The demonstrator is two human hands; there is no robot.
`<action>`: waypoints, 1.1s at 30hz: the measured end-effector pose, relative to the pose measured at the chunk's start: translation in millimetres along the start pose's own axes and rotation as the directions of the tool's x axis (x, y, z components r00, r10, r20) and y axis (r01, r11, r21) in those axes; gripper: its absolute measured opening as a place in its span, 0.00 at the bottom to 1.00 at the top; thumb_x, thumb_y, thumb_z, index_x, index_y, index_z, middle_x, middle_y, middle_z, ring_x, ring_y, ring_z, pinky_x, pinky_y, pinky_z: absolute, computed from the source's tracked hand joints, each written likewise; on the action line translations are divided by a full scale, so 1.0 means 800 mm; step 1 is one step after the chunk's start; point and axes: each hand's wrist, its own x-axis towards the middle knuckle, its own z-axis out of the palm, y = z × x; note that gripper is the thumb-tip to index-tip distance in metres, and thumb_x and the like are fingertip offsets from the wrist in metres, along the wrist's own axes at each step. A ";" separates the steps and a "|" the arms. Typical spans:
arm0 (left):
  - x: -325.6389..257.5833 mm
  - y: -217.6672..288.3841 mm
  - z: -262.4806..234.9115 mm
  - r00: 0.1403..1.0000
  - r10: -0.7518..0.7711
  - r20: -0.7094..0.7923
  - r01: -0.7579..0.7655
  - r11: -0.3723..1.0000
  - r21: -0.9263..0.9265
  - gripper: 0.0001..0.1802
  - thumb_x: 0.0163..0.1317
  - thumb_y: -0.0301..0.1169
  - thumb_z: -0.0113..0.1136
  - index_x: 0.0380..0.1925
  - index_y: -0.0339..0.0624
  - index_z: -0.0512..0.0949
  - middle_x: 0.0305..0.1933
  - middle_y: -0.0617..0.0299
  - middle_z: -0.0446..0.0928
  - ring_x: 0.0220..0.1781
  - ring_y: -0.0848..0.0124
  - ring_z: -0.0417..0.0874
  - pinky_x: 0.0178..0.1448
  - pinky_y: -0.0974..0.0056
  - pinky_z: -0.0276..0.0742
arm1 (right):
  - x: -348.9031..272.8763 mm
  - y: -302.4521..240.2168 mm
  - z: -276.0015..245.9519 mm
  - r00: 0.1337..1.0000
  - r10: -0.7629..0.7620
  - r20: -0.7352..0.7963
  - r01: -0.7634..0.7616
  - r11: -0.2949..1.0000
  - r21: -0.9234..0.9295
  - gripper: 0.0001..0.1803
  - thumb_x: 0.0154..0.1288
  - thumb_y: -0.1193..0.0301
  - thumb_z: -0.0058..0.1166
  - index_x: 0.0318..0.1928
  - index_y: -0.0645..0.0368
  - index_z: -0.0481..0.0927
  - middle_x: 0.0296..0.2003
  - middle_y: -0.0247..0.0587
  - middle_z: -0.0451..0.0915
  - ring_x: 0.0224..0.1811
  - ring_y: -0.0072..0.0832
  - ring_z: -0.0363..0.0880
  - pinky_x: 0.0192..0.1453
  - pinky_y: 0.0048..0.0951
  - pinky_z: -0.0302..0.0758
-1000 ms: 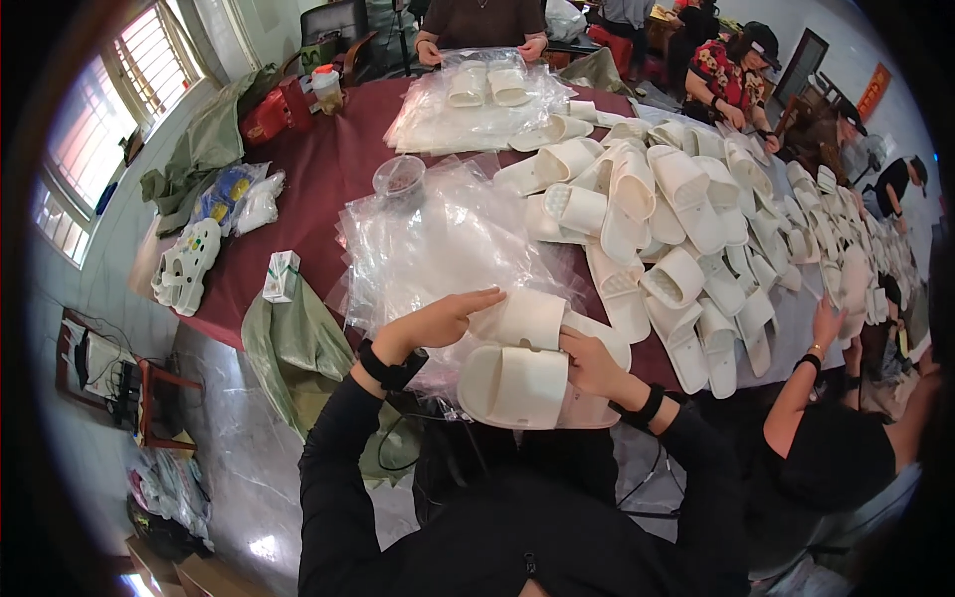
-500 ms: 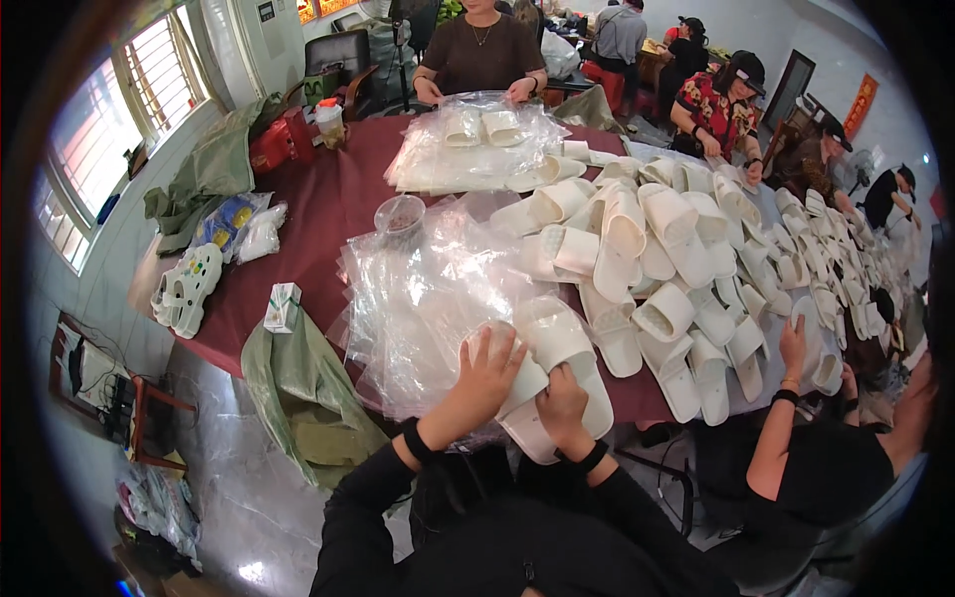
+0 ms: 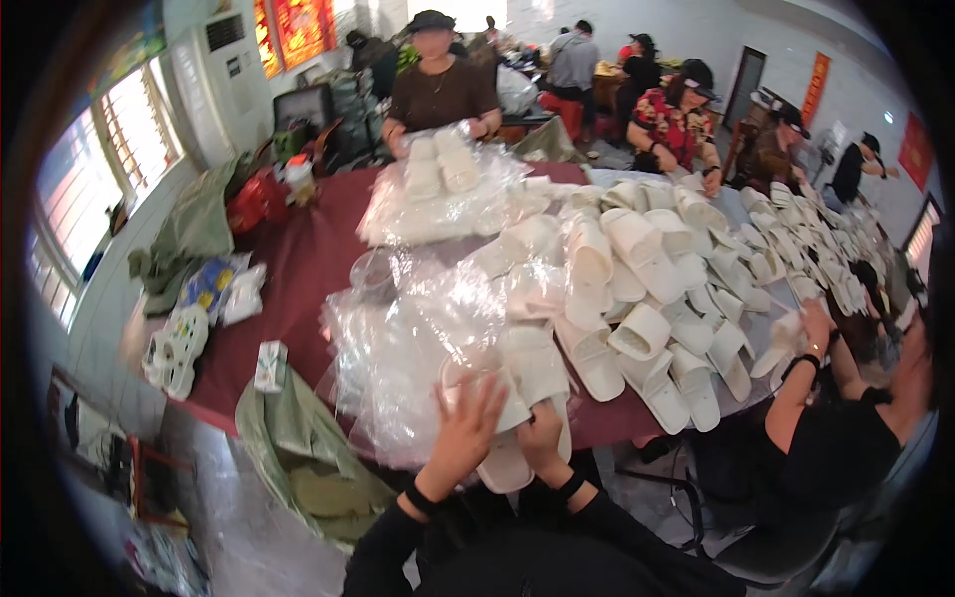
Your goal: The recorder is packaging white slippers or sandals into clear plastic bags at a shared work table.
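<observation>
A pair of white slide slippers lies at the table's near edge, between my hands. My left hand rests on the strap of the left slipper, fingers spread. Its heel end points toward me. My right hand is closed at the heel part of the right slipper, apparently gripping its edge; the fingertips are hidden. Left of and beyond the pair, a loose stack of clear plastic bags is spread out, glossy with reflections.
A large heap of white slippers covers the table's right side. Across the table, a person handles bagged slippers. White clogs, a small box and green cloth lie at left. Another person's arm reaches in at right.
The view has tilted up, so the table sits lower. My left fingers have spread more over the slipper. The person opposite has lifted the bagged slippers more upright.
</observation>
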 end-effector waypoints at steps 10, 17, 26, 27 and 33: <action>-0.027 -0.013 0.053 0.653 -0.753 0.076 0.395 0.254 -0.883 0.36 0.60 0.25 0.56 0.67 0.36 0.53 0.71 0.39 0.49 0.57 0.57 0.71 0.50 0.63 0.69 | -0.013 -0.003 0.015 0.998 0.044 0.034 -0.045 0.999 0.027 0.13 0.48 0.77 0.51 0.38 0.67 0.75 0.35 0.55 0.74 0.34 0.52 0.74 0.35 0.43 0.72; -0.063 -0.015 0.059 0.791 -0.546 -0.275 0.354 0.777 -0.521 0.25 0.60 0.14 0.43 0.60 0.34 0.66 0.61 0.31 0.60 0.59 0.43 0.68 0.55 0.54 0.68 | -0.018 0.001 0.030 0.999 -0.013 -0.035 0.014 0.999 0.029 0.15 0.49 0.78 0.51 0.40 0.66 0.74 0.38 0.55 0.74 0.38 0.54 0.74 0.37 0.46 0.73; -0.064 -0.001 0.055 0.877 -0.440 -0.193 0.328 0.841 -0.430 0.27 0.55 0.14 0.46 0.59 0.32 0.66 0.59 0.37 0.63 0.41 0.54 0.75 0.46 0.58 0.72 | -0.001 -0.002 0.035 0.974 0.226 -0.030 -0.227 0.974 -0.009 0.08 0.49 0.79 0.52 0.32 0.65 0.70 0.34 0.52 0.71 0.36 0.54 0.73 0.37 0.48 0.71; -0.064 0.001 0.057 0.874 -0.434 -0.219 0.317 0.851 -0.420 0.26 0.55 0.14 0.46 0.57 0.31 0.67 0.59 0.39 0.63 0.38 0.60 0.75 0.44 0.61 0.73 | -0.001 -0.002 0.036 0.974 0.224 -0.033 -0.224 0.975 -0.010 0.08 0.49 0.79 0.52 0.32 0.65 0.70 0.34 0.52 0.71 0.36 0.54 0.73 0.37 0.48 0.71; -0.053 -0.013 0.076 0.613 -0.763 0.202 0.270 -0.038 -0.962 0.20 0.66 0.28 0.49 0.55 0.28 0.65 0.59 0.46 0.65 0.43 0.68 0.76 0.45 0.63 0.73 | 0.003 -0.016 0.038 0.951 0.308 0.003 -0.307 0.947 0.089 0.07 0.53 0.78 0.51 0.33 0.66 0.69 0.33 0.52 0.71 0.34 0.52 0.73 0.36 0.45 0.70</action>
